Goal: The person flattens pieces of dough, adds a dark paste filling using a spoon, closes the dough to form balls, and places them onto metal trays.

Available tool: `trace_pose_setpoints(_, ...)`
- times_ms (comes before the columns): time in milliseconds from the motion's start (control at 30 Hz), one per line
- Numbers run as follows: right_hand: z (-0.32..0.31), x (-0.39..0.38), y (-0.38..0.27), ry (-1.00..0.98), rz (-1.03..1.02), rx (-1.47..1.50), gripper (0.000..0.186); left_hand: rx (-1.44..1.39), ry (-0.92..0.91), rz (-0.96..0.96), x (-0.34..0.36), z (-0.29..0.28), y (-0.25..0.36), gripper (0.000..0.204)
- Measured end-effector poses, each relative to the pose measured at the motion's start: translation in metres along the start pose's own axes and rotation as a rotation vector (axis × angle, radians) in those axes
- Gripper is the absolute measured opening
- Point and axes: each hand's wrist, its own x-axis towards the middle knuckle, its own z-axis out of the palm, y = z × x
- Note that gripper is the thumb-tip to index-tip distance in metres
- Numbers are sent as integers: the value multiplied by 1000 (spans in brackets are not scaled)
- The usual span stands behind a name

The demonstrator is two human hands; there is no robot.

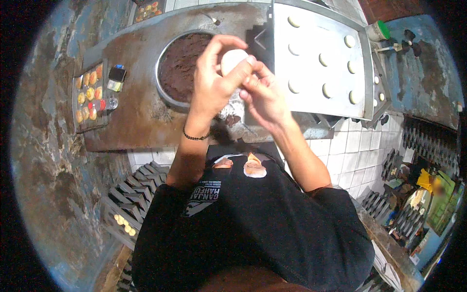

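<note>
A pale round piece of dough [231, 61] is held up between my two hands above the table's near side. My left hand [214, 80] curls around it, with the thumb across its near face. Fingers of my right hand [265, 92] are closed together at the dough's right lower edge. Behind my left hand stands a wide round metal pan [158, 73] full of dark brown filling [182, 61]. To the right, a large metal tray [311, 65] bears several pale dough rounds [326, 90], spaced apart.
At the left, a small tray [78, 119] carries several golden baked buns, beside a black box-like item [117, 73] and a clear bottle. A brush [214, 20] lies at the far edge. Dark crumbs [232, 119] and flour lie below my hands. A green-lidded container [382, 30] stands far right.
</note>
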Motion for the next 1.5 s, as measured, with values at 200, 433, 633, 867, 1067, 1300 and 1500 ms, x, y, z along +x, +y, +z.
trace_pose_setpoints(200,-34,-9,-41,255,-446,-386,44,-313,-192,-24,14,97,12,37)
trace_pose_setpoints(433,-77,-36,-174,-326,-195,-1121,40,-253,-87,-2,48,141,-27,61)
trace_pose_setpoints(633,-124,-4,-240,19,-469,-1332,53,224,-288,150,93,215,-106,60)
trace_pose_setpoints(867,-214,73,-290,54,-491,-1410,42,398,-366,110,146,239,-125,95)
trace_pose_setpoints(1067,-307,149,-286,75,-409,-2049,59,433,-113,-76,124,184,-111,95)
trace_pose_setpoints(1300,-331,168,-243,-123,-631,-2403,84,434,49,-414,9,93,-165,95)
trace_pose_setpoints(1500,-279,177,-299,-33,81,-1159,81,-298,-86,-832,-58,108,-185,77)
